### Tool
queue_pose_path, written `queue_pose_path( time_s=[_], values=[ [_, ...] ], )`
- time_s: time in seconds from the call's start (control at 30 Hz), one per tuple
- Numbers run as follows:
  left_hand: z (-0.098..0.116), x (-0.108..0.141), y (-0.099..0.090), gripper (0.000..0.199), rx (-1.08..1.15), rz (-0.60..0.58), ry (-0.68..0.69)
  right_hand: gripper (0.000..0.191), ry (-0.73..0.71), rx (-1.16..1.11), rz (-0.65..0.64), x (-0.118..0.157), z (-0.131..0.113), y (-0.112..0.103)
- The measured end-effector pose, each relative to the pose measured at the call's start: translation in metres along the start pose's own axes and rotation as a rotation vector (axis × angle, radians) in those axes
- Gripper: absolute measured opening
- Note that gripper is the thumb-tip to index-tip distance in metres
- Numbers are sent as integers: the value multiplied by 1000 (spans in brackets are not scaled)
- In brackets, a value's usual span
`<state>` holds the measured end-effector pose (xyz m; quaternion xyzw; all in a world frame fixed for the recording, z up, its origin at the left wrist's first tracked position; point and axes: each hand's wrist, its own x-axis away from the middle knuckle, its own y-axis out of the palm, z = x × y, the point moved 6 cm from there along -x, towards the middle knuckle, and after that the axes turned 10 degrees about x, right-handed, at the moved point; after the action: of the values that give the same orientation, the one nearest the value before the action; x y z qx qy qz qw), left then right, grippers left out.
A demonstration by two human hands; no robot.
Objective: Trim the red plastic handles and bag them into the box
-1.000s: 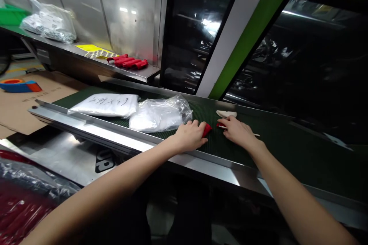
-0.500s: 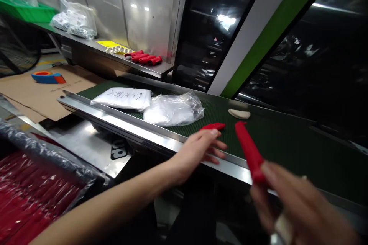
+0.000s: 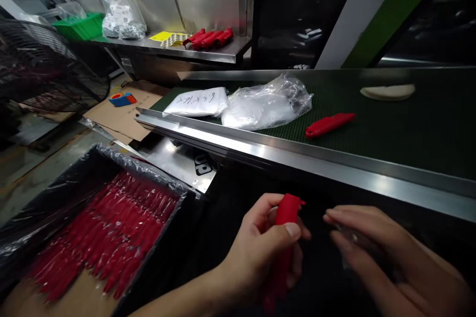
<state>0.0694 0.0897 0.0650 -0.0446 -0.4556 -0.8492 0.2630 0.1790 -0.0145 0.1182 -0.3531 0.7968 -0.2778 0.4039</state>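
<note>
Head view: before the conveyor (image 3: 390, 146), left hand (image 3: 260, 250) wraps a red plastic handle (image 3: 287, 212), best kept steady; right hand (image 3: 397, 257) nearly pinches closed, contents unclear.

I hold a slender red part (image 3: 287, 212) in my left hand (image 3: 265, 243), a small prong (image 3: 302, 203) jutting from its far end, its near end blurred.

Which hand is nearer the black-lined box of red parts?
Left. The left hand, gripping a red part, is to the right of the box, not touching it; the right hand is farther right, beyond the left hand.
</note>
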Motion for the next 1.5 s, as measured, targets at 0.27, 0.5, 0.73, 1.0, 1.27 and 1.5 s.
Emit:
queue_pose_path(
  time_s=[0.27,0.5,0.73,1.0,1.27,1.5],
  values=[
    [-10,15,-7,28,65,41,-33,41,-203,137,-60,-10,-18,8],
    [-6,19,-4,29,76,100,-23,51,-232,254,6,-5,-17,5],
    [-9,17,-5,29,101,66,-33,55,-458,247,-54,-3,-17,7],
    [-8,18,-5,29,85,62,-49,54,-292,242,-48,1,-20,7],
    [-9,19,-6,30,51,88,-59,53,-426,257,1,-1,-15,4],
    [-9,21,-6,28,30,75,-50,49,-376,255,-19,2,-17,6]
  ],
)
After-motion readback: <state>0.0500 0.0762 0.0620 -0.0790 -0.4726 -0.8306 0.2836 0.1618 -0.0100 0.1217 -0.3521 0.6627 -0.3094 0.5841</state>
